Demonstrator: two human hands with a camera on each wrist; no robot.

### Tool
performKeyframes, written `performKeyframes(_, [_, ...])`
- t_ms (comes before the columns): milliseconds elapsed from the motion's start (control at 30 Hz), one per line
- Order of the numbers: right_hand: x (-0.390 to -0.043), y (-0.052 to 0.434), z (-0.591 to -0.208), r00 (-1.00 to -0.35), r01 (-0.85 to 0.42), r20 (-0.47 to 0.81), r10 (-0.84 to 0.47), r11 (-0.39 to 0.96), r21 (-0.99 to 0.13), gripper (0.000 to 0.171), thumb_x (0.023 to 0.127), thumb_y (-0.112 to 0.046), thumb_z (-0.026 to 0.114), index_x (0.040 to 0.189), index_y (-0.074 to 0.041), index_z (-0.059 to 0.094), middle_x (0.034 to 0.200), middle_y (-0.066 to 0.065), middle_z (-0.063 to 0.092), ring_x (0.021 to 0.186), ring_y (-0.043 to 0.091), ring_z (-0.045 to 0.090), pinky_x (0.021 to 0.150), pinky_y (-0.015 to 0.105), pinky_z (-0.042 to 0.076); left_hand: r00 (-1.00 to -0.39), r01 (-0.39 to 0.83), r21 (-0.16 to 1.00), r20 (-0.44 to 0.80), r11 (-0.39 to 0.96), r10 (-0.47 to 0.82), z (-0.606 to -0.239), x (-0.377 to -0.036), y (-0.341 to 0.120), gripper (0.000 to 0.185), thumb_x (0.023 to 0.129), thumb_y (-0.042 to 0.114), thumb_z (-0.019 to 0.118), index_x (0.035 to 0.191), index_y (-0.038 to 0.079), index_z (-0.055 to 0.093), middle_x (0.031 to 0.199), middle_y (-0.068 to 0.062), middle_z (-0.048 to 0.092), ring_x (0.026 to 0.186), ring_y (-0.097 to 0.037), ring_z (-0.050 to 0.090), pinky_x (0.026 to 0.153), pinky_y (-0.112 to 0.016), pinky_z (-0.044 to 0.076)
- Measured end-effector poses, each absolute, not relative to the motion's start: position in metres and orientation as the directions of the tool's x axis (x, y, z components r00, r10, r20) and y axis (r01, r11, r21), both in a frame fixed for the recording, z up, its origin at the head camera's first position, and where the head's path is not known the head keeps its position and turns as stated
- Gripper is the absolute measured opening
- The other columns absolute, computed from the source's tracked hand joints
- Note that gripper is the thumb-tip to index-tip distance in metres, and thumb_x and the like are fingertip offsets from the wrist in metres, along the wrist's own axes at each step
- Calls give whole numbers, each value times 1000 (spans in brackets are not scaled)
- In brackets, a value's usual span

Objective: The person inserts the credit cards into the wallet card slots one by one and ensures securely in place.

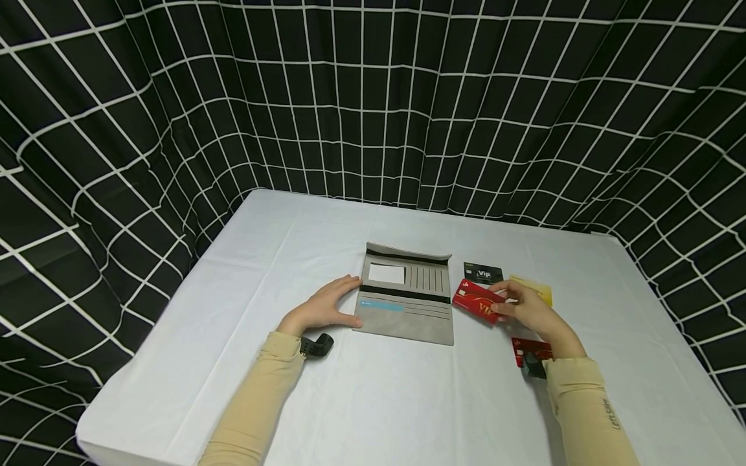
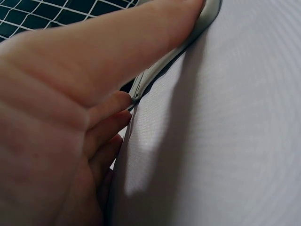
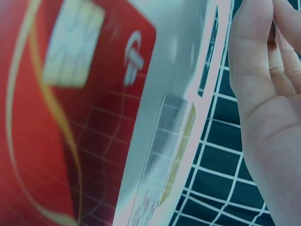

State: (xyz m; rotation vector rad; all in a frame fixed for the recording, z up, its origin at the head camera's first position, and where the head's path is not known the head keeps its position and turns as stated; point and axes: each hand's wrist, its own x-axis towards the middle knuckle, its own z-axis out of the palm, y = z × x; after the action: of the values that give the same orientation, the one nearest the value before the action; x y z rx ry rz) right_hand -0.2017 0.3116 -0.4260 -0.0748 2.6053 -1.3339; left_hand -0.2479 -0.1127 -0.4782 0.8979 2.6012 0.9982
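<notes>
Holding the red card: The right hand (image 1: 531,312) pinches the red card (image 1: 473,299) by its right end, thumb on top, so the grip is nearly closed with just the card between.
Red card's place: It is right by the right side of the grey wallet (image 1: 402,331), turned on a slant, with its chip end toward the wallet. I can't tell if the two touch.
Left hand: The left hand (image 1: 323,305) is spread wide and is not wrapped around anything. Its fingertips and thumb touch the left side of the wallet, the thumb down by the bottom corner.
Grey wallet: It lies unfolded and flat, with its top edge bent up a bit. It has a white patch (image 1: 386,274), a blue strip (image 1: 381,305), lots of thin slots and a black band (image 1: 408,293) across the middle.
Black card: The black card (image 1: 482,272) says "Vip" and lies just above the held card.
Yellow card: The yellow card (image 1: 539,289) lies to the right of the black one, partly behind the right hand.
Other red card: The other red card (image 1: 530,344) lies near the right wrist, partly hidden by a black gadget (image 1: 533,366).
Table: The white cloth (image 1: 384,401) is under it all.
Behind: A black curtain (image 1: 350,90) with white squares hangs around.
</notes>
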Motion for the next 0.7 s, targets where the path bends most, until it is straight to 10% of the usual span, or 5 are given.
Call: performKeyframes(700, [-224,263,-410,-936,5,-163,-312,453,-892,36,86,-7,63,118,1,51,102,18,53,83,27,58,73,36,53,-794,464,654,9,597,607,-479,-249,-113,94,72,53,72,146,13,30,151,-4,23,138,-22,13,108,-47,14])
